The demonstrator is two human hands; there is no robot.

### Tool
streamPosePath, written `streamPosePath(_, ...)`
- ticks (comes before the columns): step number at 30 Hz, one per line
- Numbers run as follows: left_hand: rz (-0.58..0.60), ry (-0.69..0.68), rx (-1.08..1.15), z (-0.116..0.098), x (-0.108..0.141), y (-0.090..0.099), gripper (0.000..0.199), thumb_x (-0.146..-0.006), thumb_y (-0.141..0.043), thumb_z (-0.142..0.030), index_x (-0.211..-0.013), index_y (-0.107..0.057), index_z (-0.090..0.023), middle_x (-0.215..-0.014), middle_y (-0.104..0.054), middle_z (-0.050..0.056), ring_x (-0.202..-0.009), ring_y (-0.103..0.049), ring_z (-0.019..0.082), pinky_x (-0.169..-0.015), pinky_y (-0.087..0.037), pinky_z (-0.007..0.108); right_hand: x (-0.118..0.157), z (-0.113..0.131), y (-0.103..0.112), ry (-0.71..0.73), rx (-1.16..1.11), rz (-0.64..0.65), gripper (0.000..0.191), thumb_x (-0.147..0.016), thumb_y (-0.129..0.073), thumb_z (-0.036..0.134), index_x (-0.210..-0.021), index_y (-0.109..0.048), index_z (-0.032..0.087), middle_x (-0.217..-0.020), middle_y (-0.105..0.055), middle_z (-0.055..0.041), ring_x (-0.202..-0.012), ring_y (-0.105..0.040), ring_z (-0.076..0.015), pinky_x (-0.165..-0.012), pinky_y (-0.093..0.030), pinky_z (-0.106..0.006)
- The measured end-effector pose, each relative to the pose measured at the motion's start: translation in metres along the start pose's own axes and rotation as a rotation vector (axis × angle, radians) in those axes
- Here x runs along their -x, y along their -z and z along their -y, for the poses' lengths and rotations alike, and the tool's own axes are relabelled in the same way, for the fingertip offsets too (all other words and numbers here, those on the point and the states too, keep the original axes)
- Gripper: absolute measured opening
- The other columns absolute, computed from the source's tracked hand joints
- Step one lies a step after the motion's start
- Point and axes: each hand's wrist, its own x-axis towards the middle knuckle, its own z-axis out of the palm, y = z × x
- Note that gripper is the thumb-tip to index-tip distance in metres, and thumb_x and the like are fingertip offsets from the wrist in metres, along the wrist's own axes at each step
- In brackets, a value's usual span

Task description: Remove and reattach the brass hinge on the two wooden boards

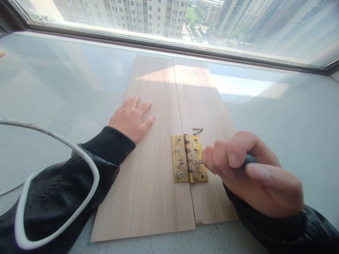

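Two pale wooden boards lie side by side, the left board (153, 197) and the right board (209, 109). A worn brass hinge (181, 158) spans the seam between them, with several screws in its leaves. My left hand (134, 118) rests flat on the left board, fingers spread. Over the hinge's right leaf, my right hand (254, 169) is wrapped round a dark handle (249, 161); the tool's tip is hidden behind the fingers. Just above the hinge, a few loose screws (197, 131) lie on the right board.
The boards lie on a speckled light sill (265, 123) below a window frame (169, 47). A white cable (92, 169) loops over my left sleeve. Tall buildings show outside the glass.
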Motion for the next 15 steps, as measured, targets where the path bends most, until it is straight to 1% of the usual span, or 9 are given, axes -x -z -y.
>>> streamPosePath(1,-0.001,-0.001,0.000,0.000,0.000,0.000,0.056,-0.090,-0.041,-0.042,-0.137,-0.050,-0.013,-0.146,-0.040,0.019,-0.138,-0.035,0.033,-0.114,-0.028,0.046,0.001,-0.003,-0.002,0.066,0.006,-0.050,0.007,-0.080,-0.060,0.028,-0.079,-0.063,0.022,-0.064,-0.051,0.0004,-0.061,-0.048,-0.0163,-0.058,-0.039,-0.035)
streamPosePath(3,-0.002,-0.001,0.003,0.000,0.000,0.000,0.056,-0.090,-0.041,-0.042,-0.137,-0.049,-0.013,-0.146,-0.040,0.018,-0.138,-0.035,0.032,-0.114,-0.027,0.047,0.002,-0.008,-0.008,0.177,0.047,-0.152,0.009,-0.080,-0.057,0.021,-0.081,-0.066,0.021,-0.072,-0.058,-0.0023,-0.069,-0.053,-0.0180,-0.065,-0.042,-0.038)
streamPosePath(5,0.000,0.002,0.005,0.000,0.000,0.000,0.056,-0.090,-0.040,-0.042,-0.137,-0.049,-0.013,-0.147,-0.039,0.018,-0.138,-0.034,0.032,-0.114,-0.027,0.047,0.004,-0.010,-0.013,0.213,0.102,-0.245,0.015,-0.083,-0.054,0.017,-0.085,-0.069,0.020,-0.075,-0.061,-0.0035,-0.069,-0.056,-0.0183,-0.068,-0.043,-0.039)
streamPosePath(7,0.001,0.006,0.005,-0.001,0.000,0.000,0.056,-0.090,-0.040,-0.042,-0.137,-0.049,-0.014,-0.147,-0.039,0.017,-0.138,-0.034,0.032,-0.114,-0.027,0.047,0.006,-0.011,-0.018,0.209,0.128,-0.295,0.018,-0.086,-0.051,0.016,-0.089,-0.068,0.021,-0.071,-0.060,-0.0026,-0.064,-0.055,-0.0176,-0.064,-0.042,-0.039)
streamPosePath(9,0.000,0.005,0.004,-0.001,0.000,0.000,0.056,-0.090,-0.041,-0.041,-0.137,-0.049,-0.013,-0.147,-0.038,0.018,-0.138,-0.034,0.033,-0.114,-0.027,0.047,0.008,-0.012,-0.021,0.207,0.131,-0.282,0.017,-0.086,-0.051,0.018,-0.088,-0.067,0.021,-0.066,-0.056,-0.0013,-0.063,-0.052,-0.0167,-0.060,-0.040,-0.037)
streamPosePath(12,0.002,0.003,0.006,-0.001,0.000,0.000,0.055,-0.091,-0.041,-0.041,-0.137,-0.049,-0.013,-0.147,-0.038,0.018,-0.138,-0.034,0.033,-0.114,-0.028,0.047,0.008,-0.013,-0.024,0.195,0.080,-0.239,0.015,-0.085,-0.050,0.020,-0.083,-0.065,0.020,-0.064,-0.049,0.0005,-0.059,-0.045,-0.0141,-0.057,-0.035,-0.034)
streamPosePath(14,0.006,0.008,0.003,-0.001,0.000,0.000,0.055,-0.091,-0.042,-0.041,-0.137,-0.049,-0.013,-0.147,-0.038,0.018,-0.139,-0.033,0.033,-0.114,-0.027,0.047,0.006,-0.011,-0.023,0.164,0.026,-0.207,0.015,-0.083,-0.050,0.021,-0.075,-0.063,0.019,-0.060,-0.045,0.0018,-0.055,-0.040,-0.0121,-0.053,-0.030,-0.031)
streamPosePath(15,0.006,0.010,0.000,-0.001,0.000,0.000,0.055,-0.091,-0.042,-0.041,-0.138,-0.049,-0.013,-0.147,-0.038,0.017,-0.139,-0.033,0.033,-0.115,-0.027,0.047,0.004,-0.009,-0.021,0.128,0.001,-0.165,0.015,-0.081,-0.050,0.022,-0.071,-0.061,0.019,-0.057,-0.043,0.0024,-0.053,-0.037,-0.0114,-0.052,-0.029,-0.030)
